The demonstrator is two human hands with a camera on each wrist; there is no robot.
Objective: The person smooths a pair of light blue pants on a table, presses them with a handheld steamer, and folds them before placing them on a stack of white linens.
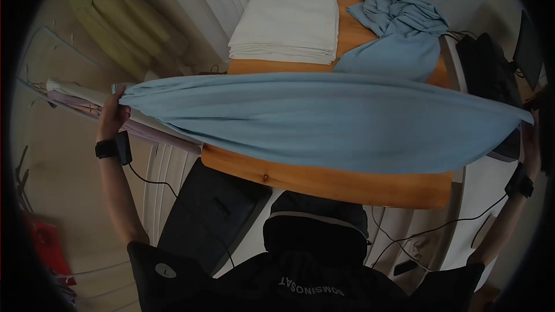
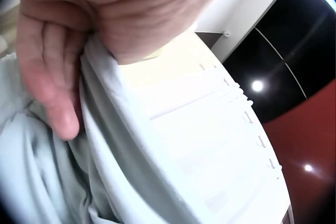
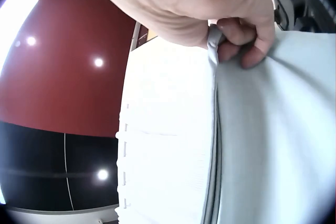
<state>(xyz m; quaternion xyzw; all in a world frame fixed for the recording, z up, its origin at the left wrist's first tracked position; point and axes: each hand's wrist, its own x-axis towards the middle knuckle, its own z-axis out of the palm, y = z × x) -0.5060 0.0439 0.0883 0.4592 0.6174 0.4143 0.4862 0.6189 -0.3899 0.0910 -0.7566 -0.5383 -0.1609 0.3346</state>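
Observation:
A light blue cloth (image 1: 324,124) is stretched sideways above the wooden table between both hands. The left hand (image 1: 114,117) grips its gathered left end; in the left wrist view, the fingers of the left hand (image 2: 58,61) curl round folds of the cloth (image 2: 121,145). At the far right, the right hand (image 1: 531,133) holds the other end. Seen in the right wrist view, the right hand (image 3: 226,14) pinches the cloth's edge, and the cloth (image 3: 268,129) hangs down from it in long folds.
Behind the cloth, a folded white stack (image 1: 283,26) and a crumpled blue cloth (image 1: 399,17) lie on the wooden table (image 1: 324,188). A drying rack with garments (image 1: 156,133) stands left, a black chair (image 1: 315,225) at the near edge. A monitor (image 1: 527,52) is at right.

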